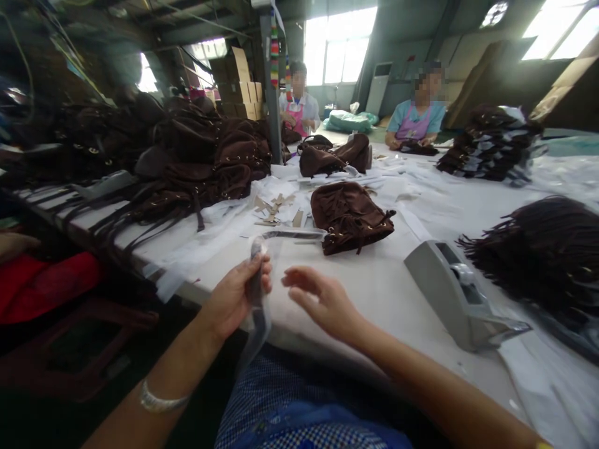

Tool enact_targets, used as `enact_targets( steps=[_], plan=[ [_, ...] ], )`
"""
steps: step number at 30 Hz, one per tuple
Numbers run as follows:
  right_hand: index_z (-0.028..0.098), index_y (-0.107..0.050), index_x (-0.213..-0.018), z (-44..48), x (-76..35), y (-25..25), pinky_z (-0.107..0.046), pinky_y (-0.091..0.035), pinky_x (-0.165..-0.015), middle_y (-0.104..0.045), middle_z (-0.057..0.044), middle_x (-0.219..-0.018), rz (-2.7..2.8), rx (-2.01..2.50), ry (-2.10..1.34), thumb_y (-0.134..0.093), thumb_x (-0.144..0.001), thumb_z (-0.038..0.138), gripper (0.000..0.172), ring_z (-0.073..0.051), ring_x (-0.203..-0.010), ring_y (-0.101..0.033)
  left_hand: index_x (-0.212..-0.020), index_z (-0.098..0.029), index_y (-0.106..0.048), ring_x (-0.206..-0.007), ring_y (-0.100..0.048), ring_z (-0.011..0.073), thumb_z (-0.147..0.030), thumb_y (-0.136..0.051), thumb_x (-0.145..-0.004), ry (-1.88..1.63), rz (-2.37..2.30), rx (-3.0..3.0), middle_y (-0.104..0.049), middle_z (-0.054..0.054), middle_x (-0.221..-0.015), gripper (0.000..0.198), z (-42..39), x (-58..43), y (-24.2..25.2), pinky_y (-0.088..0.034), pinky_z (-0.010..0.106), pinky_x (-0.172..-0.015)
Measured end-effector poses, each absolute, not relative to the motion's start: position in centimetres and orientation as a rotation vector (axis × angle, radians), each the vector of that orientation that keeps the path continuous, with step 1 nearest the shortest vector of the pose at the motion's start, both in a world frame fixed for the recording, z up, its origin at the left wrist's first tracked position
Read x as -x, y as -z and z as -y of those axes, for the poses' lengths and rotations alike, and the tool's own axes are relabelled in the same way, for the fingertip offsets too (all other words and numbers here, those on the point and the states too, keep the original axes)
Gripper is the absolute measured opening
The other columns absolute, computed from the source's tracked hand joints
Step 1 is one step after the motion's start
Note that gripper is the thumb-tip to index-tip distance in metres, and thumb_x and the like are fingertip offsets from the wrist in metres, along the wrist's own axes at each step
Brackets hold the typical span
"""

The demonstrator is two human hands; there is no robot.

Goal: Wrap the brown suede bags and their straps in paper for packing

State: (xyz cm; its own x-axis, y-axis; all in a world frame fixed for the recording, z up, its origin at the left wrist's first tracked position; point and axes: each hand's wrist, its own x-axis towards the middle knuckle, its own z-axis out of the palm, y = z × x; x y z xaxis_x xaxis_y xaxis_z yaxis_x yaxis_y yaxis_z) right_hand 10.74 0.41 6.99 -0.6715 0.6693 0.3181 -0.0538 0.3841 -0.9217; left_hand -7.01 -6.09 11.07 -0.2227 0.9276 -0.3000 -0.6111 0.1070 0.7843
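Note:
My left hand (239, 294) is closed round a dark strap (292, 234) wrapped in clear plastic. The strap bends above my fingers, runs right toward a brown fringed bag (349, 212), and its other end hangs below my hand over the table edge. Whether it joins the bag I cannot tell. A short way right of the strap, my right hand (327, 305) hovers with fingers apart and nothing in it. The bag lies on the white table (374, 293), showing gold-coloured eyelets.
A grey tape dispenser (449, 293) stands at right, beside dark fringed material (547, 249). Brown bags (210, 143) are heaped at left, straps trailing. Tan strips (276, 209) lie mid-table. Two co-workers sit across, near a tall brown stack (491, 146). A red stool (93, 349) is lower left.

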Motion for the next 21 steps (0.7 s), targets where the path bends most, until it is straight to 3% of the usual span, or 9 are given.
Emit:
enact_targets(
  steps=[3,7,12,14,16,19,21],
  plan=[
    [0.02,-0.059,-0.127,3.8,-10.0,-5.6,-0.035,-0.049,-0.097,-0.068,-0.009,-0.117,1.707,0.353,-2.025,-0.068,-0.085,0.051,0.053,-0.021,-0.108,-0.065,-0.094,-0.011,-0.065,-0.055,-0.063,0.0037,-0.016,-0.054,-0.096,-1.562,-0.931,-0.372,-0.067,0.001,-0.076,0.012,2.8,4.6,-13.1,-0.058,0.014,-0.06],
    [0.017,-0.069,-0.106,5.5,-11.9,-4.5,-0.03,-0.053,-0.086,-0.073,-0.004,-0.086,1.435,0.281,-2.511,-0.077,-0.077,0.047,0.043,-0.016,-0.082,-0.071,-0.094,-0.01,-0.062,-0.063,-0.068,0.008,-0.022,-0.053,-0.098,-1.669,-1.014,-0.691,-0.071,0.004,-0.083,0.015,-2.4,5.5,-13.8,-0.06,0.019,-0.063],
    [0.015,-0.067,-0.103,5.0,-19.4,-4.0,-0.02,-0.052,-0.059,-0.07,-0.002,-0.071,1.21,0.491,-2.484,-0.077,-0.078,0.044,0.039,-0.01,-0.057,-0.066,-0.101,-0.009,-0.055,-0.094,-0.072,0.0163,-0.026,-0.039,-0.102,-1.737,-1.547,-1.03,-0.072,0.011,-0.106,0.023,-9.3,13.7,-10.6,-0.059,0.032,-0.088],
    [0.014,-0.066,-0.094,4.4,-22.6,-4.0,-0.017,-0.049,-0.054,-0.068,-0.001,-0.069,1.181,0.649,-2.418,-0.078,-0.077,0.045,0.038,-0.008,-0.054,-0.063,-0.103,-0.008,-0.053,-0.11,-0.066,0.0233,-0.026,-0.04,-0.101,-1.679,-1.617,-1.061,-0.07,0.013,-0.116,0.023,-10.8,16.7,-8.9,-0.053,0.041,-0.099],
    [0.013,-0.065,-0.084,3.8,-25.3,-4.2,-0.016,-0.049,-0.053,-0.067,-0.001,-0.07,1.166,0.796,-2.377,-0.08,-0.075,0.046,0.038,-0.007,-0.054,-0.061,-0.101,-0.012,-0.053,-0.116,-0.063,0.0248,-0.026,-0.038,-0.1,-1.638,-1.674,-1.089,-0.071,0.008,-0.117,0.021,-11.5,18.8,-7.5,-0.048,0.047,-0.106],
    [0.011,-0.065,-0.085,2.7,-27.8,-4.9,-0.016,-0.051,-0.057,-0.069,-0.003,-0.078,1.201,0.959,-2.358,-0.082,-0.074,0.043,0.037,-0.007,-0.058,-0.063,-0.088,-0.016,-0.055,-0.109,-0.067,0.0255,-0.026,-0.039,-0.098,-1.503,-1.734,-1.168,-0.076,0.001,-0.093,0.021,-12.0,21.1,-6.0,-0.046,0.052,-0.105],
    [0.011,-0.066,-0.087,1.8,-28.5,-5.3,-0.017,-0.053,-0.058,-0.07,-0.003,-0.08,1.236,1.029,-2.327,-0.082,-0.073,0.041,0.037,-0.007,-0.059,-0.064,-0.073,-0.017,-0.055,-0.098,-0.071,0.031,-0.034,-0.047,-0.094,-1.35,-1.759,-1.252,-0.071,0.002,-0.067,0.028,-12.5,22.3,-5.5,-0.052,0.057,-0.095]
  ],
)
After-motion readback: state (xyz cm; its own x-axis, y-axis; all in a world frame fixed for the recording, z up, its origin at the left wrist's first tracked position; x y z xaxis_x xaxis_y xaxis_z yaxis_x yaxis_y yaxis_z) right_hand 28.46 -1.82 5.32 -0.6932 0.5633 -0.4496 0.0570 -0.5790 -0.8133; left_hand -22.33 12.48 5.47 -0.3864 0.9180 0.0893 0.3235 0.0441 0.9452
